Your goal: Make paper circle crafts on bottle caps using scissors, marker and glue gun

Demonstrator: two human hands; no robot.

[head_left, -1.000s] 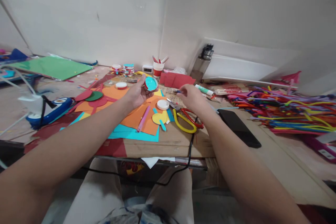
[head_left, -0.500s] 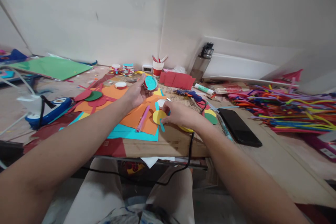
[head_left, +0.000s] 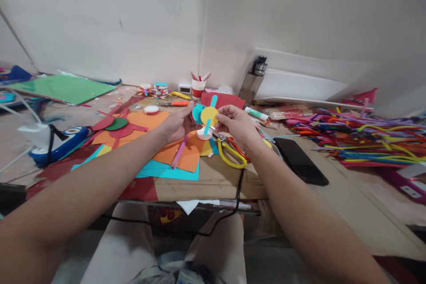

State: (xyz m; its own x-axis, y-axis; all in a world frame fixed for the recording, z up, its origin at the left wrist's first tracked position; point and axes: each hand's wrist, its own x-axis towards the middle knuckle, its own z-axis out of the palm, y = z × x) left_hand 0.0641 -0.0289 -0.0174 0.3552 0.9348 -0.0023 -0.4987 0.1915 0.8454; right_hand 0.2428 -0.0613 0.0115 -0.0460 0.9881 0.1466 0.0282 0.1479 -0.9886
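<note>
My left hand (head_left: 179, 123) is closed on a small round piece with a turquoise face (head_left: 196, 114), its edge pinched between thumb and fingers. My right hand (head_left: 234, 124) grips a yellow paper disc (head_left: 208, 116) by its right side. Across that disc runs a turquoise paper strip (head_left: 214, 100) with rounded ends. The disc is held just right of the turquoise face and partly covers it; whether they touch I cannot tell. Below lies a white round piece (head_left: 203, 135) and, to its right, yellow-handled scissors (head_left: 231, 155).
Orange paper (head_left: 186, 155), turquoise sheets (head_left: 166, 169) and a purple pen (head_left: 179, 151) lie under my hands. Red paper paddles (head_left: 121, 132) are at left. A black phone (head_left: 301, 161) and many pipe cleaners (head_left: 372, 137) are at right. A black cable (head_left: 240, 191) hangs over the front edge.
My right hand has lifted the yellow disc and its strip from low over the table up to the round piece in my left hand. The scissors now show more fully.
</note>
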